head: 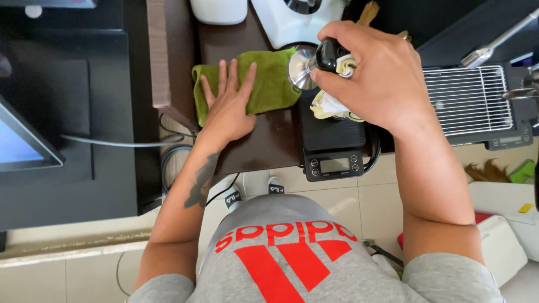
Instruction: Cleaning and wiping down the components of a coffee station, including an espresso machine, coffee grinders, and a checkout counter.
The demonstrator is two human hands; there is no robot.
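Note:
My left hand lies flat with fingers spread on a green cloth on a dark brown counter. My right hand is closed around a coffee tamper with a black handle and a round steel base, together with a crumpled pale yellow cloth. The tamper is held tilted above the top edge of a black digital scale, just right of the green cloth.
A white appliance base stands behind the cloth. An espresso machine drip tray with a wire grate and a steam wand are at the right. A dark monitor sits at the left. Cables hang below the counter edge.

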